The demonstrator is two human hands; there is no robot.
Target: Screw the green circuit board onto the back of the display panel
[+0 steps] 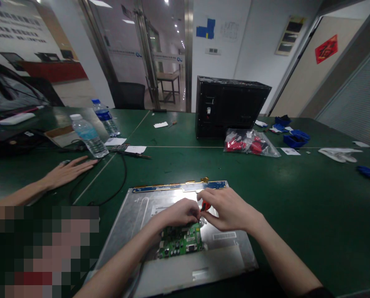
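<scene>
A flat metal display panel (131, 215) lies in front of me with its back up, a green circuit board (181, 240) on it. My right hand (226, 209) is closed around a short red-handled tool, seemingly a screwdriver (206, 205), above the panel near the board's upper right corner. My left hand (183, 212) is closed at the upper edge of the board, fingertips close to the tool's lower end. What its fingers pinch, if anything, is hidden. A blue strip board (178, 188) runs along the panel's far edge.
Another person's hand (68, 171) rests flat on the green table (296, 207) at left, near a black cable (124, 178) and two water bottles (90, 136). Farther back stand a black monitor housing (231, 107), a plastic bag with red items (250, 145) and white gloves (340, 155).
</scene>
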